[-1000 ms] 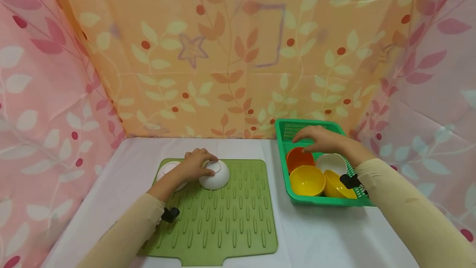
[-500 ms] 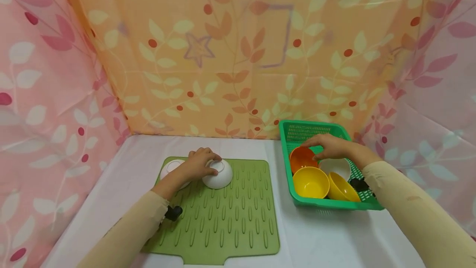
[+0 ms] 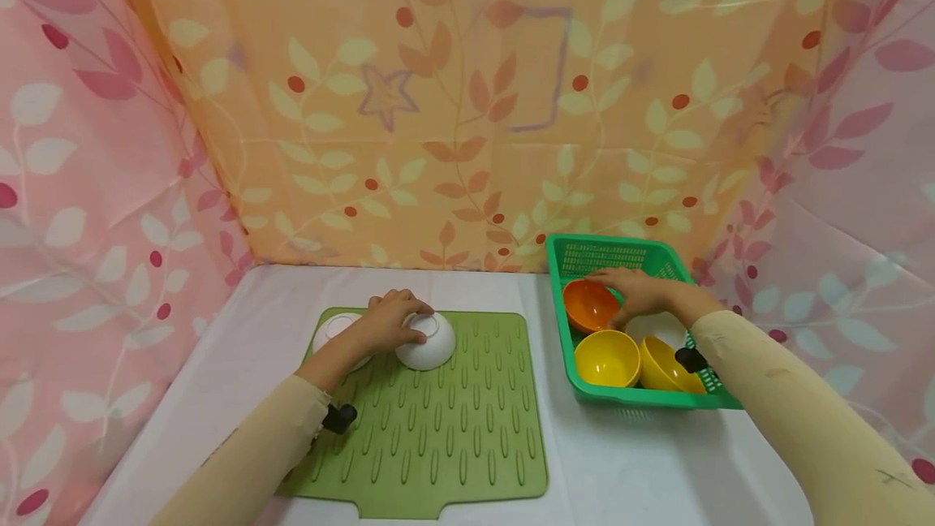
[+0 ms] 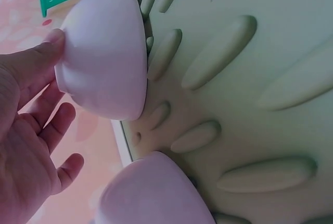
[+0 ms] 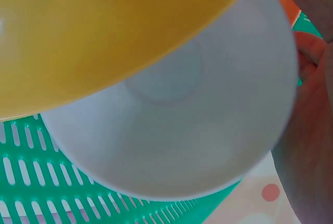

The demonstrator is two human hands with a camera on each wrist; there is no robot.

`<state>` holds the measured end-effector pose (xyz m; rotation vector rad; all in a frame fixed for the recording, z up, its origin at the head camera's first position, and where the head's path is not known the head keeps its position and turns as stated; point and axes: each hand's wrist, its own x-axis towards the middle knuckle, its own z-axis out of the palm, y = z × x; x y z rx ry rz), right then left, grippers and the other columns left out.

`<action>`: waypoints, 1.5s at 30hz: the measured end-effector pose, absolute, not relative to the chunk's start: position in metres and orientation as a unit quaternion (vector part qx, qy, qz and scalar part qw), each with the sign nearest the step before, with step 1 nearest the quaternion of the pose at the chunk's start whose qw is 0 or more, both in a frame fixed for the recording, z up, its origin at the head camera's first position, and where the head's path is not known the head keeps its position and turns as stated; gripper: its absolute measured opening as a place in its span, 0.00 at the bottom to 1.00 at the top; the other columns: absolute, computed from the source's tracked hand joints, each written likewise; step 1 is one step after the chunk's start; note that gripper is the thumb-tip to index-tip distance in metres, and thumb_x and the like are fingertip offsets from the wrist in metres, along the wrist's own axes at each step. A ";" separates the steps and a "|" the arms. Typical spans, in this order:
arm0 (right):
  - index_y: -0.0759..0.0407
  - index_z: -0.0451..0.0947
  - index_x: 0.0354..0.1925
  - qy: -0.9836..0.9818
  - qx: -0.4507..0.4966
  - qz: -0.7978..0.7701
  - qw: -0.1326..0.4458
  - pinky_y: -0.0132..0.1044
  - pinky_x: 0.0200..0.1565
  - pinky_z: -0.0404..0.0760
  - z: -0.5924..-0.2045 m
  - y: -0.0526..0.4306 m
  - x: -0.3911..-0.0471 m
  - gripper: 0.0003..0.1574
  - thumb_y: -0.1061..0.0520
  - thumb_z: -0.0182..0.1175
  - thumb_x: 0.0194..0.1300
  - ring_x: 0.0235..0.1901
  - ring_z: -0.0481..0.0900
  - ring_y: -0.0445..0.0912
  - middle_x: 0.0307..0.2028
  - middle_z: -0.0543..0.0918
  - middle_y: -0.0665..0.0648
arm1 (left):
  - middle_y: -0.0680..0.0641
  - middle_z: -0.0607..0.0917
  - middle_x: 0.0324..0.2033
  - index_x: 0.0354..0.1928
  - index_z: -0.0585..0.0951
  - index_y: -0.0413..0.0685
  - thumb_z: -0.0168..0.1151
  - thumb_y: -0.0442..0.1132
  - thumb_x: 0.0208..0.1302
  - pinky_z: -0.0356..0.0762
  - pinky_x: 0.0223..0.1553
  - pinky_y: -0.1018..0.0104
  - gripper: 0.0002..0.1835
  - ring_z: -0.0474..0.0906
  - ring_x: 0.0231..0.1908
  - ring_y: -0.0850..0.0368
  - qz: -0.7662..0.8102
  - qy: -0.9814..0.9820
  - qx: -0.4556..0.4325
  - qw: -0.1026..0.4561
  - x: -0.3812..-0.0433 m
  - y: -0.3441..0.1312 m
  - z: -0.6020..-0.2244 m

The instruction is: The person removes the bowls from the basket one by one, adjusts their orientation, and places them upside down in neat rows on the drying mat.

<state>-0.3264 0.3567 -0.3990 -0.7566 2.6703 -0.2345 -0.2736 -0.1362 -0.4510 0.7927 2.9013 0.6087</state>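
On the green drying mat [image 3: 438, 445] two white bowls stand upside down, side by side. My left hand [image 3: 383, 323] pinches the right-hand white bowl [image 3: 431, 347] at its foot; the left wrist view shows the thumb [image 4: 52, 41] against the base, other fingers loosely bent. The other white bowl [image 3: 332, 329] is partly behind that hand. Inside the green basket [image 3: 572, 372], my right hand [image 3: 643, 292] grips the rim of an orange bowl [image 3: 588, 307], fingers at its far side and thumb at its right. In the right wrist view, only part of this hand [image 5: 312, 104] shows.
Two yellow bowls [image 3: 608, 358] [image 3: 666, 365] sit at the near side of the basket, the right one tilted. A white bowl [image 3: 657, 331] lies under my right wrist. White cloth [image 3: 621, 469] covers the table, and patterned curtains [image 3: 482, 104] enclose it behind and at both sides.
My right hand has come down into the basket onto the orange bowl, which has shifted slightly and tilted. The left hand has stayed on its white bowl.
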 end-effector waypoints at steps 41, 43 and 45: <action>0.59 0.62 0.75 0.946 -0.185 -0.259 -0.051 0.71 0.62 0.63 -0.343 0.311 -0.242 0.62 0.37 0.78 0.52 0.68 0.58 0.65 0.71 0.62 0.65 | 0.45 0.81 0.60 0.61 0.84 0.55 0.76 0.49 0.59 0.61 0.53 0.40 0.27 0.72 0.58 0.43 0.253 0.946 0.200 0.011 -0.264 -0.136 -0.461; 0.58 0.62 0.76 0.943 -0.184 -0.272 -0.051 0.71 0.61 0.65 -0.346 0.304 -0.232 0.63 0.37 0.78 0.52 0.68 0.58 0.65 0.72 0.62 0.64 | 0.45 0.81 0.60 0.61 0.83 0.54 0.76 0.48 0.59 0.61 0.53 0.39 0.27 0.72 0.58 0.41 0.259 0.945 0.201 0.006 -0.262 -0.136 -0.461; 0.58 0.61 0.76 0.940 -0.183 -0.283 -0.052 0.72 0.60 0.66 -0.349 0.298 -0.223 0.62 0.37 0.78 0.52 0.69 0.57 0.65 0.72 0.61 0.64 | 0.44 0.81 0.61 0.62 0.83 0.54 0.76 0.48 0.60 0.61 0.53 0.38 0.27 0.72 0.59 0.41 0.261 0.944 0.203 0.001 -0.260 -0.135 -0.462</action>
